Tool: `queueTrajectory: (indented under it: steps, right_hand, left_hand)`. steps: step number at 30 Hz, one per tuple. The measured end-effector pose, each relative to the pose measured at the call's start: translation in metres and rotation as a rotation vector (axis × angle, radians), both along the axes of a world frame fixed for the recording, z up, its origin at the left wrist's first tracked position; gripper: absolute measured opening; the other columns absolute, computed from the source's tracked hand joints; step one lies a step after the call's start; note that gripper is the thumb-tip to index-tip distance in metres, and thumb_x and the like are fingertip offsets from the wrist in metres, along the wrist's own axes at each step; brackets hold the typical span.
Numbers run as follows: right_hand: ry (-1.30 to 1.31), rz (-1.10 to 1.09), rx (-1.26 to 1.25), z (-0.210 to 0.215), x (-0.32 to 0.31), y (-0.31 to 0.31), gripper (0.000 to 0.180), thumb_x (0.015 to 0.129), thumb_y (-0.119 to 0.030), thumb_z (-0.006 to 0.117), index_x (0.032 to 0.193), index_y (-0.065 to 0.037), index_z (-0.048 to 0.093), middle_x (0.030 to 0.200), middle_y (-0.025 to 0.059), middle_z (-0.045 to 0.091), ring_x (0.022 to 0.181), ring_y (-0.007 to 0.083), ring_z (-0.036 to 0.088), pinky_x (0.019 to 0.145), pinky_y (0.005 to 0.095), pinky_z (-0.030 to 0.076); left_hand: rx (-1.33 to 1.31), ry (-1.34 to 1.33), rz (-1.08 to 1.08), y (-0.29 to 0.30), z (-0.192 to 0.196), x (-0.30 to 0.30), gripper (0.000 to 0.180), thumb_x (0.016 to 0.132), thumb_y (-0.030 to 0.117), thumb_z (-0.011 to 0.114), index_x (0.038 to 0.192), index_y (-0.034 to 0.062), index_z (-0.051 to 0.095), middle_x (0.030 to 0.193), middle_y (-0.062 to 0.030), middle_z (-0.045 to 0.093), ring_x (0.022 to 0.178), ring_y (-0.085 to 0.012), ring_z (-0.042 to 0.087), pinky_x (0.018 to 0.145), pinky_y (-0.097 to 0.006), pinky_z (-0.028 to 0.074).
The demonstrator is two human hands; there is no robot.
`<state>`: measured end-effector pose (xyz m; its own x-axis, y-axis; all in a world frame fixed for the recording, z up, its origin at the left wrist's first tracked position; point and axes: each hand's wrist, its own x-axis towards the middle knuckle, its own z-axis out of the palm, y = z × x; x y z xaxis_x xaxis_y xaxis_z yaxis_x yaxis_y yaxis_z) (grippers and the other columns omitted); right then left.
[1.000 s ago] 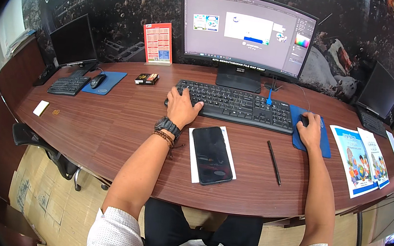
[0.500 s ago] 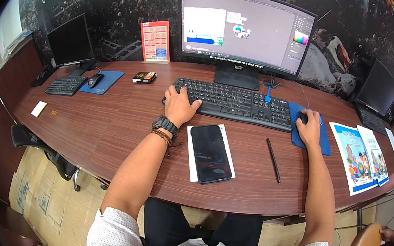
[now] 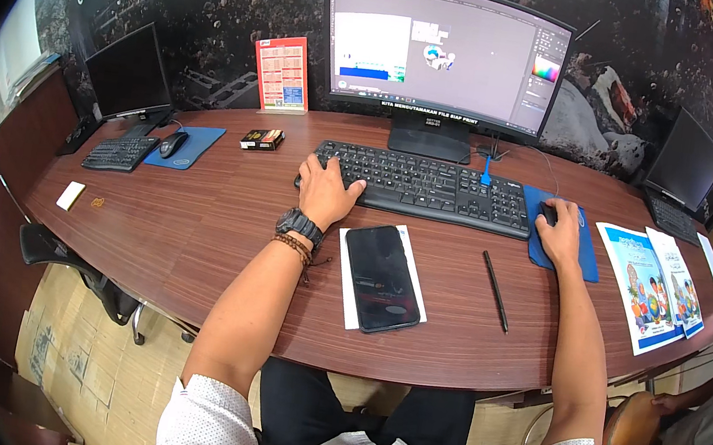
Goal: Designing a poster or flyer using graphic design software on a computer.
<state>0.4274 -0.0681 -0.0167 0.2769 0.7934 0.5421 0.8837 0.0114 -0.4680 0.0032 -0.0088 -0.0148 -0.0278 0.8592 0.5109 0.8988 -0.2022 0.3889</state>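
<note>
head view: desk from above
left hand (image 3: 325, 192): fingers spread flat on left end of keyboard (image 3: 419, 186), long axis left-right
right hand (image 3: 560, 234): cupped over mouse (image 3: 548, 214), right of keyboard

A wide curved grey-lit monitor (image 3: 445, 55) stands centre-back, a red upright card (image 3: 282, 74) left of it.

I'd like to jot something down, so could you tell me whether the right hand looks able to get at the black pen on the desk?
Probably yes: the pen lies uncovered just beside the right hand.
</note>
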Motion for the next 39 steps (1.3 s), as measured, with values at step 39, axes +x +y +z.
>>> queueTrajectory:
  steps: [39]
  right_hand:
    - [0.009, 0.042, 0.034, -0.0008, -0.0006, 0.0002, 0.034, 0.08, -0.02, 0.068, 0.111, -0.005, 0.066, 0.119, 0.0178, 0.055, 0.112, 0.037, 0.056, 0.096, 0.0432, 0.046]
  left_hand:
    - [-0.115, 0.04, -0.018, 0.0022, -0.0035, -0.0013, 0.089, 0.082, 0.065, 0.064, 0.137, -0.0039, 0.048, 0.139, -0.0331, 0.036, 0.136, -0.047, 0.025, 0.11, -0.064, 0.015]
